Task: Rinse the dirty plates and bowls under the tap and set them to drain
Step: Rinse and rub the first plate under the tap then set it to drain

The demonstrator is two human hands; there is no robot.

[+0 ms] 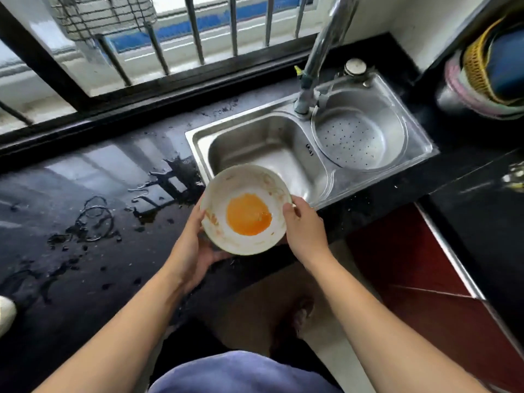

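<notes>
The left hand (192,248) cups the white bowl (246,209) from below, fingers curled under it; the right hand (304,225) pinches its right rim. The bowl, holding an orange pool, hangs over the front edge of the steel sink (272,154). Beyond stand the tap (317,58) and a perforated basin (351,140); puddles dot the black counter (85,222).

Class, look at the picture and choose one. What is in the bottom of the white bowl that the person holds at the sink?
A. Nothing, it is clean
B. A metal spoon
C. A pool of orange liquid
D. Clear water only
C: the white bowl, held between the left hand and the right hand, has an orange pool in its bottom and smears on its wall.
</notes>
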